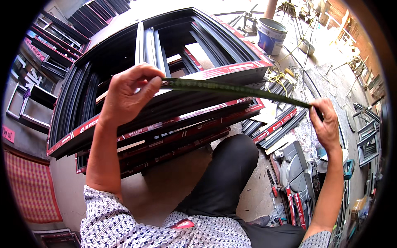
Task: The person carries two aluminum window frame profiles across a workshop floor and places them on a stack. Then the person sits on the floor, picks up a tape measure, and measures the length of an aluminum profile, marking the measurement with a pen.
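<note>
Two pinching grips, left hand (131, 91) on one end and right hand (325, 120) on the other, hold a thin, flat, dark green tape (235, 89) slantwise in the air before stacked smooth, dark, red-labelled frames (182, 100). If either thumb slackens, it could slip loose; uneven pull might twist or bow so slim a strip.

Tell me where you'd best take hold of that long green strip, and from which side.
Probably at the middle of the green strip, coming from above and pinching its long edges. It is thin and stretched out, with the left hand and right hand occupying its visible ends, while the dark frame crowds the view behind it.
</note>
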A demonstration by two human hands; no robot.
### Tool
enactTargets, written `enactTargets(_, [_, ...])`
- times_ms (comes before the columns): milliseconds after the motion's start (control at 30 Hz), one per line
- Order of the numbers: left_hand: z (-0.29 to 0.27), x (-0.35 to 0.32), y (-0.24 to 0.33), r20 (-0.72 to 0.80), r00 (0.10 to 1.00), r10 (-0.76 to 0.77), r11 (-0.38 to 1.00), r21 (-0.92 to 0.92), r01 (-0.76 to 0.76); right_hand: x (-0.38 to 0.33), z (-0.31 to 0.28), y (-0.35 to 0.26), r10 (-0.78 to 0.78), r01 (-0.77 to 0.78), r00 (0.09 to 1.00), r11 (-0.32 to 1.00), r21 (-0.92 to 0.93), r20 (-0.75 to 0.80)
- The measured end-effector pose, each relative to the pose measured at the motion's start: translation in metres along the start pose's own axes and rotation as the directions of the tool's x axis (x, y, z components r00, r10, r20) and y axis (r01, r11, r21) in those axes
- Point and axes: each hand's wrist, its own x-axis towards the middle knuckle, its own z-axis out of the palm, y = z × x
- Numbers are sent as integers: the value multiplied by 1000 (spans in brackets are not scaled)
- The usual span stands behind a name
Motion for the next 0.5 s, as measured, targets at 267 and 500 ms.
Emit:
enactTargets(267, [16,-3,-16,-231,963,136,864,504,-1,61,25,26,14,-6,990,998,59,-141])
enactTargets(500, [-18,-19,-28,-460,887,28,892,412,185,83,42,29,-93,97,993,994,48,-79])
